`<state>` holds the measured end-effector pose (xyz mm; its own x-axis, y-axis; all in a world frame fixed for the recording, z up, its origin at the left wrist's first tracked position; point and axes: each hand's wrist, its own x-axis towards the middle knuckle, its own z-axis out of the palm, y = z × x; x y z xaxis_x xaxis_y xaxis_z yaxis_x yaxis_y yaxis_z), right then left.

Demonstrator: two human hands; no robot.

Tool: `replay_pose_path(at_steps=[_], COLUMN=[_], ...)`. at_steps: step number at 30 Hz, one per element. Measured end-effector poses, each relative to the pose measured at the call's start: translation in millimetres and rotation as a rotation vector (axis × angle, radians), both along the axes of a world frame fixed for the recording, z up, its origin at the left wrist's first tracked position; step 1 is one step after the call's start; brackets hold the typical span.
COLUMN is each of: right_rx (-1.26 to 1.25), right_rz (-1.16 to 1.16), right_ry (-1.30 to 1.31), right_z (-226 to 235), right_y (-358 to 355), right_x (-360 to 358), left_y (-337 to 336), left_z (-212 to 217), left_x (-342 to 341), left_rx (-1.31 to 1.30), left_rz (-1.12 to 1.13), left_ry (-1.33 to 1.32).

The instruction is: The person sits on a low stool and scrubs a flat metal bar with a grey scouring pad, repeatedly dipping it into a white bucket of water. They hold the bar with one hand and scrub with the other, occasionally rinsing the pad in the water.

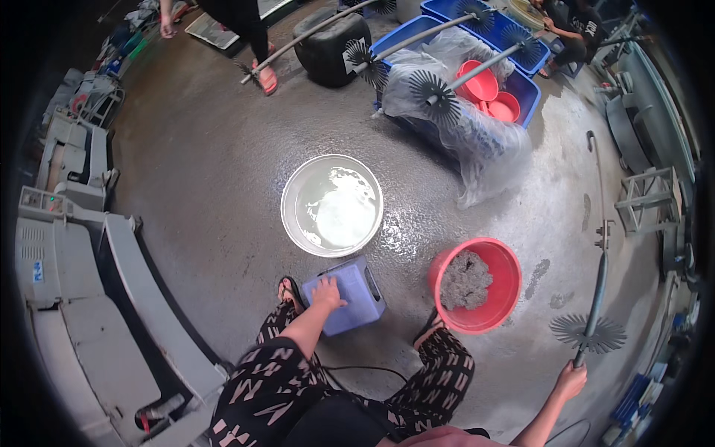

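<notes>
A long toothed-disc rod is gripped in the closed right hand, its length extended ahead of that hand; a purple stool is touched by the open left hand

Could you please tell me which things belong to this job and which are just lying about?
In use: rod with a spiky disc, in the right hand; stool, under the left hand; probably red bucket, metal basin.

Seemingly lying about: black container; blue bin; plastic sheet.
</notes>
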<state>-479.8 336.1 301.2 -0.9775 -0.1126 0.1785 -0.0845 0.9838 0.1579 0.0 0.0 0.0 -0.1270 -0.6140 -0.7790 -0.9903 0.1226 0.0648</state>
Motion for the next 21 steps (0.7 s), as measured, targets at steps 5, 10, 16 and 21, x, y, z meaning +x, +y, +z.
replay_pose_path(at_steps=[5, 10, 16, 21], right_rx=[0.014, 0.058, 0.092, 0.027], right_rz=[-0.016, -0.020, 0.037, 0.095], right_ry=[0.112, 0.133, 0.289, 0.307], right_z=[-60, -92, -123, -129], right_y=[5, -22, -37, -25], right_x=[28, 58, 40, 51], left_y=[-46, 10, 82, 109], left_z=[-60, -120, -157, -190], left_x=[11, 59, 23, 33], left_rx=[0.071, 0.404, 0.565, 0.729], left_rz=[-0.179, -0.512, -0.967, -0.930], left_ry=[0.064, 0.283, 0.602, 0.707])
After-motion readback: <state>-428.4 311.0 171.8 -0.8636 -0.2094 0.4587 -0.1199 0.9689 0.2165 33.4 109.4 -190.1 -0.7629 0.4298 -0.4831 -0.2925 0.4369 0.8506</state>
